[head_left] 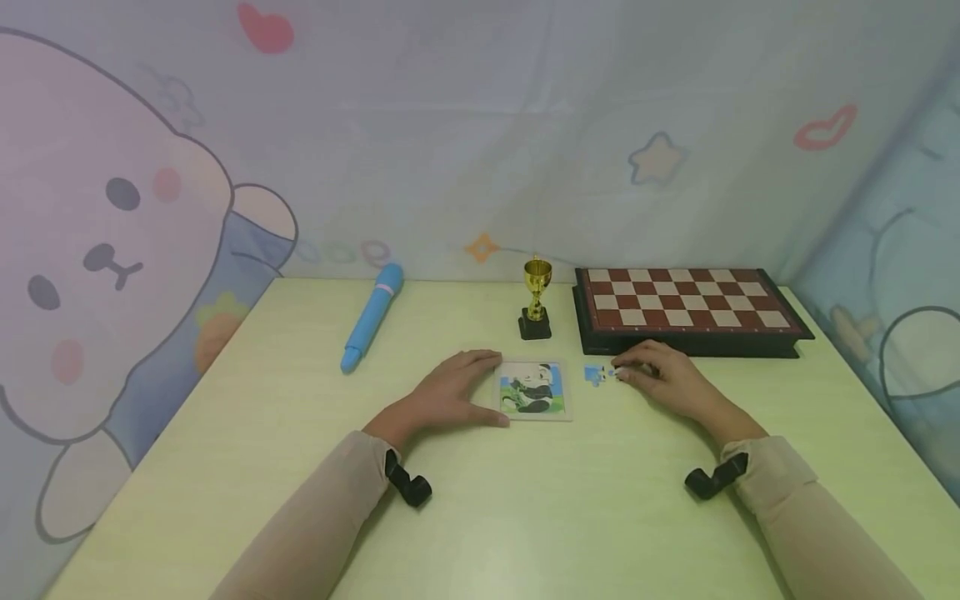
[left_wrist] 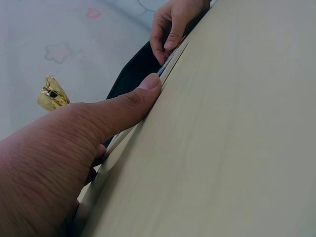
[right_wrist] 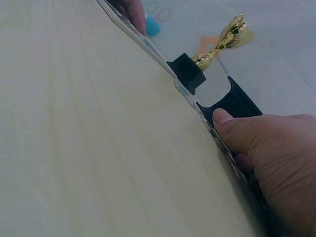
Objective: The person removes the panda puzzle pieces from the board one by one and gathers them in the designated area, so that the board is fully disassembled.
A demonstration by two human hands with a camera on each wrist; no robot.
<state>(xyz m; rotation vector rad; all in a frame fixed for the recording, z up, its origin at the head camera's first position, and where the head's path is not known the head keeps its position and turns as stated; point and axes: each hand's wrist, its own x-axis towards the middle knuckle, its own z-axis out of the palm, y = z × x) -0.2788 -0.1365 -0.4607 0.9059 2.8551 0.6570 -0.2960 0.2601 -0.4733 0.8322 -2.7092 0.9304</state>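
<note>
A small square panda jigsaw puzzle in a pale frame (head_left: 540,418) lies flat on the table. My left hand (head_left: 450,392) holds it at the left side, thumb at the near corner and fingers at the far corner. Just right of the frame lies a blue jigsaw piece (head_left: 593,374). Beside that piece, my right hand (head_left: 671,385) pinches another small jigsaw piece (head_left: 612,372) between thumb and fingers, low at the tabletop. Its fingers mostly cover this piece. In the right wrist view, the right thumb (right_wrist: 223,118) rests along the edge of the pieces.
A gold trophy cup (head_left: 536,287) on a black base stands behind the puzzle. Behind the right hand sits a thick red-and-white chessboard box (head_left: 690,343). A blue microphone-shaped stick (head_left: 371,318) lies at the back left. A printed cloth (head_left: 450,150) hangs behind the table.
</note>
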